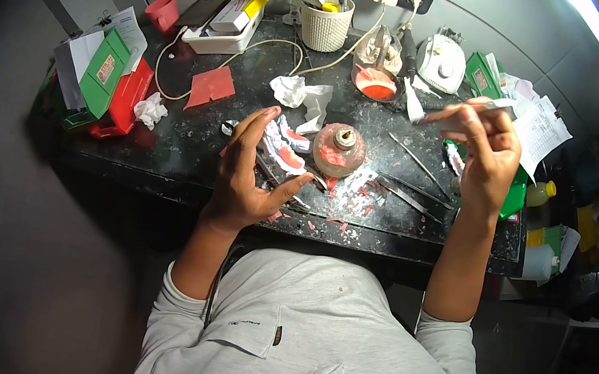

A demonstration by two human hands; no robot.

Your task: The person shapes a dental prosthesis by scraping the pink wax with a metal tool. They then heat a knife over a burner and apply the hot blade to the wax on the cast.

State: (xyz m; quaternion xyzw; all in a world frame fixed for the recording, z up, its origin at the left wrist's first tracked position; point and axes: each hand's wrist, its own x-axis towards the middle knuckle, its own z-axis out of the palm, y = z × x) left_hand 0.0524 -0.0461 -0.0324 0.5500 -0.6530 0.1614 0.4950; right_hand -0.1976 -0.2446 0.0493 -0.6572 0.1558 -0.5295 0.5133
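My left hand (244,180) is spread, thumb and fingers apart, beside a white dental cast with pink wax (285,153) on the bench. A second, smaller wax-topped piece (295,138) lies against it. My right hand (491,155) is raised over the right side, fingers curled and thumb near the index finger. A pale, blurred sliver (503,104) shows at those fingers; I cannot tell what it is. To the right of the cast stands a glass spirit burner (339,151). Metal hand tools, including tweezers (411,198), lie between the burner and my right arm.
Wax crumbs (347,201) litter the bench's front. A pink wax sheet (211,88) and crumpled tissue (288,91) lie behind my left hand. Green and red boxes (106,74) stand left. At the back are a woven pot of tools (325,25), a dish of red wax (375,85) and a white device (441,63).
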